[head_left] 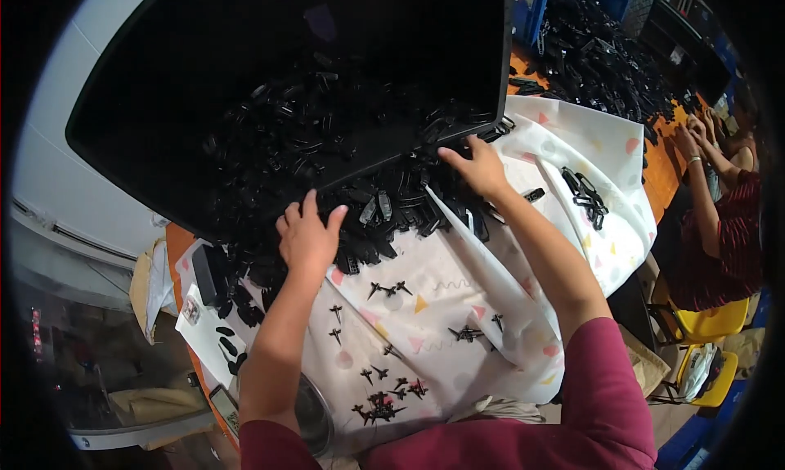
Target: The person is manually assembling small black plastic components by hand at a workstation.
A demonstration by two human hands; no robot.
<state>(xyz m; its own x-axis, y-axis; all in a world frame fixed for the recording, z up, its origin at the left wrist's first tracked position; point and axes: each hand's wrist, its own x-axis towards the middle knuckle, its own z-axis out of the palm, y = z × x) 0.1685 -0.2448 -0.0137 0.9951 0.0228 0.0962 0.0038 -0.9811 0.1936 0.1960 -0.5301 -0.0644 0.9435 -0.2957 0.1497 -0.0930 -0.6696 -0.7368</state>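
Note:
A large black bin (392, 155) is tipped toward me, its near rim low over the table. Black plastic clip-like parts (278, 134) fill its lower side, and more of them (360, 224) are heaped on the patterned cloth below the rim. My left hand (309, 237) lies at the near edge of the heap, beside the rim, fingers spread and holding nothing visible. Near the right end of the rim is my right hand (481, 169), thumb and fingers apart. Whether its fingertips press on the rim or only on parts there, I cannot tell.
Small dark cross-shaped pieces (381, 406) lie scattered on the white cloth (441, 372). A few black parts (582, 196) sit to the right. Beyond, another pile (597, 61) covers an orange table, where another person's hands (693, 134) work. A yellow stool (711, 319) stands at right.

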